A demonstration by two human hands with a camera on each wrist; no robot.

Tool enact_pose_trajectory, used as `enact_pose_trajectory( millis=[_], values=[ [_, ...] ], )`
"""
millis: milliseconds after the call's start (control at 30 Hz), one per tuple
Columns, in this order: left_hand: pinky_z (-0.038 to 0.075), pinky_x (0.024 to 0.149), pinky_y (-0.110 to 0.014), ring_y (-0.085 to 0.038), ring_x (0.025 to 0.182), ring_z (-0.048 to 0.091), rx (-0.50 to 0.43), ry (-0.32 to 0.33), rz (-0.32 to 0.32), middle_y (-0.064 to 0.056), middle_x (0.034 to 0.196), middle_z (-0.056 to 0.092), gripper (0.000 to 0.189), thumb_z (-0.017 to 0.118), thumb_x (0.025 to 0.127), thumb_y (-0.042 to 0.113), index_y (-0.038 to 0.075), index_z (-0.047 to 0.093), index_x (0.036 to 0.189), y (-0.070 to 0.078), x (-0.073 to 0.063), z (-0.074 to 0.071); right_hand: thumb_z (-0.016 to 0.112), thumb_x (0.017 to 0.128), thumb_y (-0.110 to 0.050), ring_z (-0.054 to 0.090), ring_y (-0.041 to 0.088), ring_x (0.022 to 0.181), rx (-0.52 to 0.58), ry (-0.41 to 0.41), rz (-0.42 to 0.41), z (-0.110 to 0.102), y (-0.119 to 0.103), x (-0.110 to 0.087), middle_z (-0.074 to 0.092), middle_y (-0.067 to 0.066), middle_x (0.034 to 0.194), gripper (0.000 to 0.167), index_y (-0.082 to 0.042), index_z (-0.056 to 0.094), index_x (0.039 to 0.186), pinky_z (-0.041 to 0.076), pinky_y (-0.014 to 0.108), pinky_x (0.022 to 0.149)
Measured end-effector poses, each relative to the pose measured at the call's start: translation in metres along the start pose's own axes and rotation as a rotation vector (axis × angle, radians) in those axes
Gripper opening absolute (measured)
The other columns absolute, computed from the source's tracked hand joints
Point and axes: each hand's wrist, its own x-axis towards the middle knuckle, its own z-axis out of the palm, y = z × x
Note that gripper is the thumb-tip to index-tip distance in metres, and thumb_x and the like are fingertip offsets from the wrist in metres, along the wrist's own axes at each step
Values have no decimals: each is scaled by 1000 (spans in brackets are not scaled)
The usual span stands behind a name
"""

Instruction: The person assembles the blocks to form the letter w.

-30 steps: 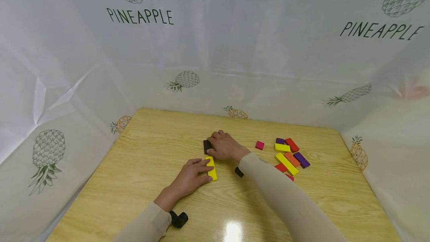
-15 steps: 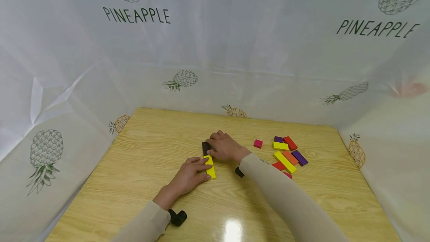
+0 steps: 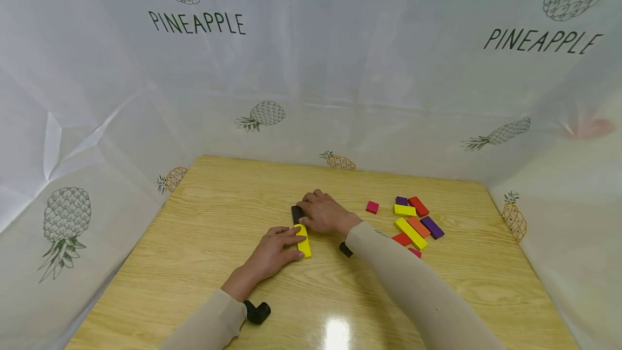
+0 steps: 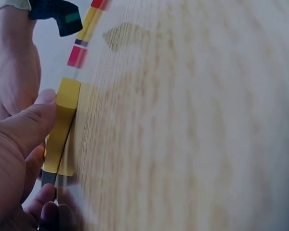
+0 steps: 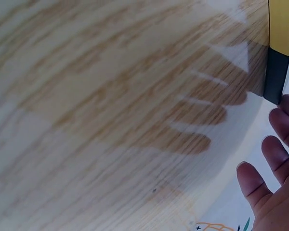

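A long yellow block [image 3: 304, 247] lies flat on the table, pinched by my left hand [image 3: 273, 253], with the thumb near its close end and fingertips along its top. A black block [image 3: 296, 214] continues the line at its far end; the two meet end to end in the right wrist view. My right hand [image 3: 324, 213] holds the black block between thumb and index finger, covering its right side. In the right wrist view the other fingers of that hand are spread beyond the black block.
To the right lie several loose blocks, among them a yellow block [image 3: 411, 233], an orange block [image 3: 419, 227], a purple block [image 3: 432, 228] and a red block [image 3: 418, 206]. A small pink block [image 3: 372, 207] sits apart from them. A pineapple-print sheet [image 3: 311, 69] walls the wooden table [image 3: 218, 188].
The small gap between the black and yellow blocks has closed, and their ends now meet. Both hands keep nearly the same places; the head view has shifted slightly.
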Motion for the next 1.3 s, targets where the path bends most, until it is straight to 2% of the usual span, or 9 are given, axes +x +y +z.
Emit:
enact_pose_trajectory(
  millis=[167,333,500,667,967,1133,1300],
  values=[
    [37,119,-62,-38,149,42,-5,9,12,-7,158,55,43,75,99,34,18,72,139,-1,0,1,51,111,-41,49,27,135,10,13,4,1,0,-3,57,4,150,51,-16,56,154,43,49,116],
    [39,119,-60,-34,148,43,-24,17,4,-3,159,55,42,75,99,36,20,73,138,-2,-1,0,51,111,-45,50,27,134,-13,22,12,2,1,-6,57,5,149,51,-16,57,153,44,47,116],
    [43,115,-55,-29,139,49,-25,36,-8,0,161,52,43,76,98,34,22,72,139,-4,1,-9,51,110,-47,51,27,133,-23,40,29,2,5,-10,57,5,149,53,-16,58,152,46,46,114],
    [44,113,-52,-27,136,48,29,33,-8,-1,163,50,48,78,96,35,22,70,142,-9,11,-20,55,109,-47,53,28,129,-1,60,41,1,8,-18,59,8,145,54,-13,59,150,47,46,113],
    [37,116,-57,-33,142,41,74,-75,39,-1,168,42,61,82,92,40,27,64,149,-14,24,-31,57,109,-44,53,28,124,20,91,54,0,21,-46,60,10,141,51,-11,61,147,48,46,110],
    [28,117,-65,-33,140,42,103,-105,74,1,167,44,57,80,93,46,25,68,145,-17,25,-30,59,108,-45,53,29,125,32,101,63,1,34,-68,60,11,141,54,-10,60,148,47,46,111],
    [28,112,-64,-30,135,43,118,-110,109,0,167,45,55,77,94,49,25,70,143,-17,25,-29,64,106,-42,53,30,121,32,148,71,4,49,-95,61,12,138,54,-6,61,147,49,46,106]
  ],
)
